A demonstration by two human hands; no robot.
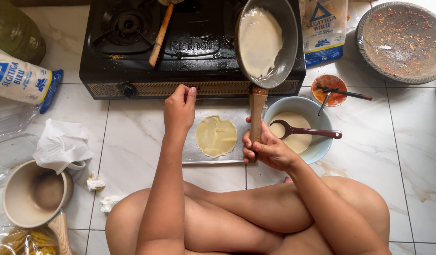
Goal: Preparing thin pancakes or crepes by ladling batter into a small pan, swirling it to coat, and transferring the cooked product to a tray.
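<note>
My right hand (267, 148) has its grip clamped around the wooden handle (256, 111) of a small frying pan (279, 56), holding it tilted above the front edge of the black gas stove (133, 71). A thin, pale crepe (259, 41) clings to the pan's inner face. My left hand (179, 109) hovers just beside the stove's front panel with fingertips pinched together on nothing that I can see. Between my hands, on the marble floor (369, 156), lies a metal tray (192, 153) with one round finished crepe (216, 136) flat on it. Just to the right of the tray, near my right hand, stands a light blue bowl (317, 113) of pale batter with a dark ladle (305, 131) resting in it. Beyond it sits a small orange dish (329, 89) with utensils across it. A flour bag (324, 28) stands beside the stove, and another flour bag (19, 80) lies at far left. A cream pot (34, 193) sits by my left knee.
</note>
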